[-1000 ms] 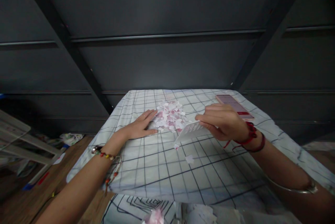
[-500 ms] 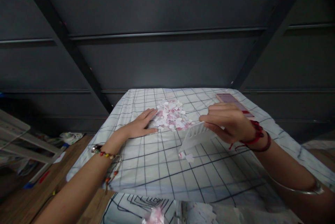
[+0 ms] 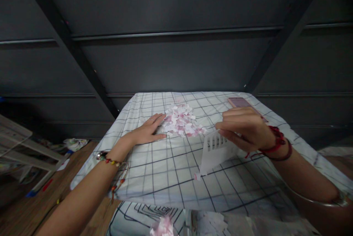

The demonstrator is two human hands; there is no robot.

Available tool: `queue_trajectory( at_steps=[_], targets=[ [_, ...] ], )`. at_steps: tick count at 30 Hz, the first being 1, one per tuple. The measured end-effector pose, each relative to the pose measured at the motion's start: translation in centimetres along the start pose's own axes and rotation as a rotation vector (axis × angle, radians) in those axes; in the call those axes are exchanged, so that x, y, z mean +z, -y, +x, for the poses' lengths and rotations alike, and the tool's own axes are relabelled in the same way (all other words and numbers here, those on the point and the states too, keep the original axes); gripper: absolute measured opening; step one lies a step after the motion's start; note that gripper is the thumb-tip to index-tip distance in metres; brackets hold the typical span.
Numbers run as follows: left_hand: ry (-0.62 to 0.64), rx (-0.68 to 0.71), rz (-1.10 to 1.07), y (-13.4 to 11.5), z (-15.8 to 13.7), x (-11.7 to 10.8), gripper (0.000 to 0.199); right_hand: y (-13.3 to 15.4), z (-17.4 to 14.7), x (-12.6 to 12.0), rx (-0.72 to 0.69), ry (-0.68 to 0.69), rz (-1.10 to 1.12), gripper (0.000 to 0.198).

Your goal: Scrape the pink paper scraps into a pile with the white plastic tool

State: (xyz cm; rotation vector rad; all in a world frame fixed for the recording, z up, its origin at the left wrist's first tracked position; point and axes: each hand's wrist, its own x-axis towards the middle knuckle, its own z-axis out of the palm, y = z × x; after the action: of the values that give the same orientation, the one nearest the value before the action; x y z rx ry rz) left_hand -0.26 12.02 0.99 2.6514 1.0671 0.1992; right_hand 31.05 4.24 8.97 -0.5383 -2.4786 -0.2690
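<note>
A heap of torn white and pink paper scraps (image 3: 180, 120) lies on the checked tablecloth (image 3: 162, 170). My left hand (image 3: 149, 130) rests flat with fingers spread, its fingertips at the heap's left edge. On the other side, my right hand (image 3: 244, 127) pinches the top of a thin white slotted plastic plate (image 3: 216, 153), held upright with its lower edge at the cloth. A few loose scraps (image 3: 199, 175) lie against the plate's lower left corner. The palm side of my right hand is hidden.
Behind the right hand lies a flat pinkish rectangular object (image 3: 241, 102). At the near edge are a clear container (image 3: 209, 225) with paper in it and a crumpled pink-white bundle (image 3: 162, 226). A dark panelled wall (image 3: 176, 59) stands behind; a pale wooden frame (image 3: 16, 136) is at left.
My right hand has moved slightly right, and the plate has turned more upright, its lower edge nearer to me. Loose scraps have shifted toward me with it. My left hand has stayed put.
</note>
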Motion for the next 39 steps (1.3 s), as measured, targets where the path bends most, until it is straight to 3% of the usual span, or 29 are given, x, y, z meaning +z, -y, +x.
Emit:
queue_trajectory(
  at_steps=[5,13,23,28,33,39],
  targets=[
    [0.009,-0.013,-0.005,-0.1,0.0,0.0,0.079,0.0,-0.1,0.4,0.005,-0.041,-0.043,0.019],
    [0.004,-0.025,-0.003,0.2,-0.1,0.1,0.081,0.1,0.1,0.5,-0.025,0.013,-0.06,0.023],
    [-0.005,-0.048,0.098,-0.4,-0.9,0.7,0.069,1.9,-1.0,-2.1,-0.02,0.029,-0.32,0.026],
    [-0.021,-0.061,0.051,-3.0,-3.7,0.9,0.061,4.2,-2.5,-2.6,0.04,0.018,-0.429,0.028],
    [-0.048,0.093,0.094,-6.4,-8.2,1.7,0.066,7.1,-3.9,-2.5,0.145,0.049,-0.395,0.027],
    [-0.001,0.11,0.164,-7.8,-10.0,2.4,0.075,8.9,-3.6,-2.2,0.136,0.009,-0.423,0.027]
  ],
)
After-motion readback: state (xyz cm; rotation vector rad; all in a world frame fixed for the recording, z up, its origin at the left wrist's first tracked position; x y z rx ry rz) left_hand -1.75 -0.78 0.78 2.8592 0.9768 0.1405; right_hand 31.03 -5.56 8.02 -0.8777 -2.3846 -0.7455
